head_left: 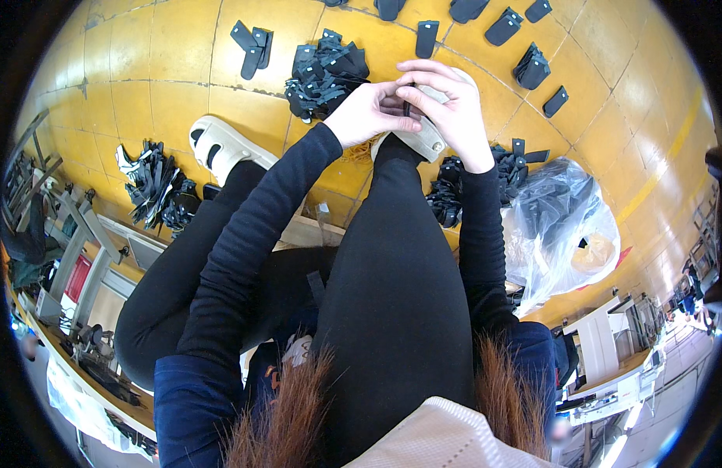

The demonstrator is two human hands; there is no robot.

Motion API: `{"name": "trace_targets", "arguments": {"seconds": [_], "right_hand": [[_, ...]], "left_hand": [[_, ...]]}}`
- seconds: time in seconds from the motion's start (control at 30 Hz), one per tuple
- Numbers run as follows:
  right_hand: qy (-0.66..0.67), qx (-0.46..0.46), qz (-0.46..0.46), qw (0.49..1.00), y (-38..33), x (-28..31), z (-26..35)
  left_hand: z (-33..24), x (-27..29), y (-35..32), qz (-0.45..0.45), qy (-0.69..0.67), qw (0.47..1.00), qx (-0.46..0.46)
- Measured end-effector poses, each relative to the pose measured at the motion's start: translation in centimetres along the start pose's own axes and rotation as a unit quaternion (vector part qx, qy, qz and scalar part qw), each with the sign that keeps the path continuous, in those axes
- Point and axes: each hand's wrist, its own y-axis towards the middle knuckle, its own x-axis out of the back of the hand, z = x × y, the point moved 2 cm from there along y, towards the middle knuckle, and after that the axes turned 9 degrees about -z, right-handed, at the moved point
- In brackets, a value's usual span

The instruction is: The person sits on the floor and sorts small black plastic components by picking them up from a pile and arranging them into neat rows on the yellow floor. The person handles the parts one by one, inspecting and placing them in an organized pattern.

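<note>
Both hands meet above my right sandal, which is beige (420,143). Between the fingertips is a narrow black piece (407,100), perhaps fabric seen edge-on; most of it is hidden. My left hand (362,115) pinches it from the left, thumb pointing right. My right hand (457,113) curls over from the other side, its fingers closed on the same piece. Just left of the hands, a heap of flat black pieces with small pale marks (327,74) lies on the yellow floor. Another black pile (447,191) sits partly behind my right forearm.
Small stacks of black pieces lie ahead, including one stack (531,67) at the right and another (253,49) at the left. A black-and-white pile (152,183) is beside my left sandal (227,150). At the right stands a clear plastic bag (560,246). Metal frames (88,218) line the left.
</note>
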Motion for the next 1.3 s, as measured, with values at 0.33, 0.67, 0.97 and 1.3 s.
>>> {"name": "trace_targets", "arguments": {"seconds": [0.33, 0.67, 0.97, 1.3], "right_hand": [[-0.006, -0.001, -0.012, 1.000, 0.1, 0.1, 0.0], [-0.026, 0.036, -0.046, 0.998, 0.0, -0.2, 0.1], [0.011, -0.117, -0.123, 0.986, -1.5, -2.9, -0.9], [0.006, -0.108, -0.169, 0.980, -1.0, -1.1, -1.5]], "left_hand": [[0.3, 0.0, 0.1, -0.009, -0.032, 0.999, -0.007], [0.9, 0.0, 0.7, -0.038, 0.094, 0.995, 0.012], [-0.4, 0.6, 0.8, -0.279, 0.188, 0.934, -0.122], [-2.5, -0.2, 0.5, -0.241, 0.187, 0.947, -0.101]]}}
